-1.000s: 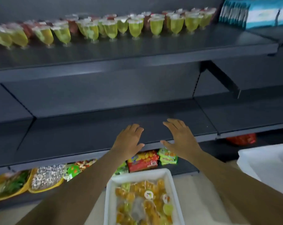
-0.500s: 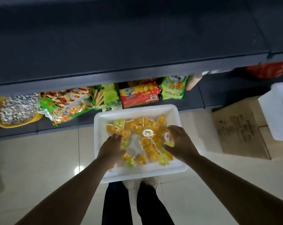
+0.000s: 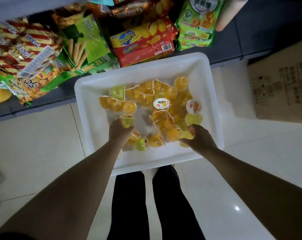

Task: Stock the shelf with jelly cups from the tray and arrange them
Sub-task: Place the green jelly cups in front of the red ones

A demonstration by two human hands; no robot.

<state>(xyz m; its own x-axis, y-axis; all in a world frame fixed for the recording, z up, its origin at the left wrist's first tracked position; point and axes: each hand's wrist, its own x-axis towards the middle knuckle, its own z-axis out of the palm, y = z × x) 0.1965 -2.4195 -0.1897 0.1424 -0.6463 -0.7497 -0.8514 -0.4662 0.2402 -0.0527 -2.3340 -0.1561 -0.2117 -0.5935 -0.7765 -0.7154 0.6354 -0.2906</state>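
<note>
Left hand (image 3: 120, 131) grips a green jelly cup (image 3: 126, 120), right hand (image 3: 199, 138) pinches a yellow cup (image 3: 186, 135), both inside the white tray (image 3: 88, 87); many cups (image 3: 157, 99) ahead of them left unstocked.

- A white tray (image 3: 214, 94) sits on the tiled floor (image 3: 43, 144), holding a heap of orange and yellow-green jelly cups (image 3: 165, 101).
- The left hand (image 3: 120, 132) grips a yellow-green jelly cup (image 3: 127, 120).
- The right hand (image 3: 199, 137) pinches a pale yellow cup (image 3: 185, 135).
- Snack packets (image 3: 143, 44) fill the bottom shelf (image 3: 250, 32); a cardboard box (image 3: 283, 84) lies just right of the tray.
</note>
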